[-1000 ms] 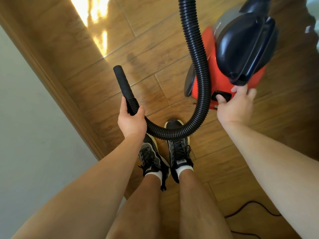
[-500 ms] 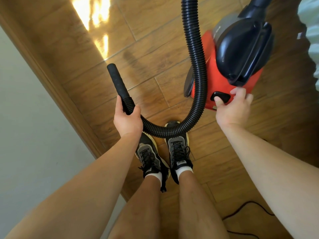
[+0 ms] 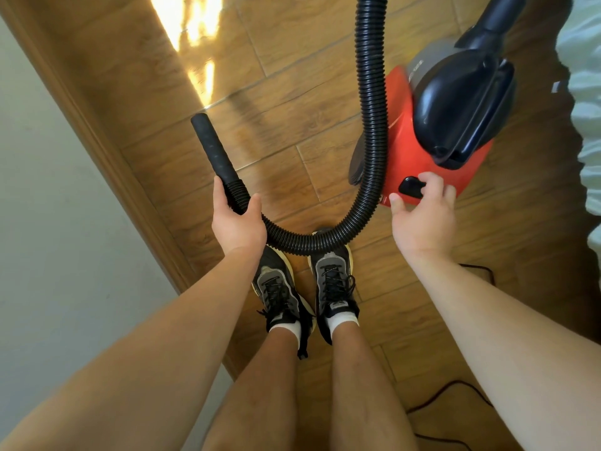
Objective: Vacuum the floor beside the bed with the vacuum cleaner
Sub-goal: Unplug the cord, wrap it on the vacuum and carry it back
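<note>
A red vacuum cleaner point(image 3: 422, 131) with a black top and handle stands on the wooden floor point(image 3: 279, 92) at the right. Its black ribbed hose point(image 3: 370, 125) runs down from the top edge, loops in front of my shoes and ends in a black nozzle tube point(image 3: 211, 148). My left hand point(image 3: 237, 222) grips the hose just below that tube, which points up and left. My right hand point(image 3: 422, 213) rests with spread fingers on the vacuum's near edge, fingertips at its black button point(image 3: 410, 187). The pale green bed cover point(image 3: 585, 102) shows at the right edge.
A grey wall point(image 3: 48, 222) with a wooden skirting board point(image 3: 107, 151) runs diagonally on the left. My two feet in black and grey shoes point(image 3: 331, 281) stand between wall and vacuum. A black power cord point(image 3: 448, 388) lies on the floor at lower right. Sunlight glares on the boards at top.
My left hand and the nozzle tube have shifted slightly left and up. My right hand's fingers have loosened and spread at the black button. The view has drifted, showing more of the bed.
</note>
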Demonstrator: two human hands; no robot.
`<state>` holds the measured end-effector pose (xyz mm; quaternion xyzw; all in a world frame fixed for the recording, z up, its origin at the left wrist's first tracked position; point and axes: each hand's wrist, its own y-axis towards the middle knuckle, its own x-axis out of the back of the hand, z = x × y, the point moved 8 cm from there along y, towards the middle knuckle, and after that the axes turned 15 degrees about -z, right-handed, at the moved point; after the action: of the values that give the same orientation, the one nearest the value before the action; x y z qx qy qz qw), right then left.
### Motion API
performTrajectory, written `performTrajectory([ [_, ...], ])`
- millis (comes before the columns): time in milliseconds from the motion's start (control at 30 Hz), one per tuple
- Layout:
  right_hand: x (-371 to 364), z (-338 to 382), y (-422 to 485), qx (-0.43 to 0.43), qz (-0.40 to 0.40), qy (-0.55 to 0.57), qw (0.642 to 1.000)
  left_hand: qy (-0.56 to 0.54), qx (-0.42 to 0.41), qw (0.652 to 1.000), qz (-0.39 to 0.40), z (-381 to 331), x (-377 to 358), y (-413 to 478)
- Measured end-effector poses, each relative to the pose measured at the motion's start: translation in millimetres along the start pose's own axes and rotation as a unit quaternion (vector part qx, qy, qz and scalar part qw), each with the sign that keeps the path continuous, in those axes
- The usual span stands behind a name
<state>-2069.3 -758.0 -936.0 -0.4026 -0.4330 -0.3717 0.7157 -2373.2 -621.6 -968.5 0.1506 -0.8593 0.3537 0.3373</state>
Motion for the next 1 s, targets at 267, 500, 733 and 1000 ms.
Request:
performTrajectory([
  [267,12.5,61.5,-9.7,0.136,0.010,0.003,0.991,-0.008,-0.003,1.000,0.000,-8.4,15.2,2.2],
  [500,13.3,114.7,-4.3,0.262,0.035,-0.061,0.962,-0.021,0.007,1.000,-0.001,-16.9,30.1,8.0],
  [733,15.5,158.2,-4.4,0.344,0.047,-0.114,0.931,-0.034,0.030,0.999,-0.020,-17.9,43.9,18.8],
  [1000,7.8,202.8,-14.5,0.406,0.067,-0.136,0.901,-0.010,0.075,0.996,-0.038,-9.0,57.9,37.4],
])
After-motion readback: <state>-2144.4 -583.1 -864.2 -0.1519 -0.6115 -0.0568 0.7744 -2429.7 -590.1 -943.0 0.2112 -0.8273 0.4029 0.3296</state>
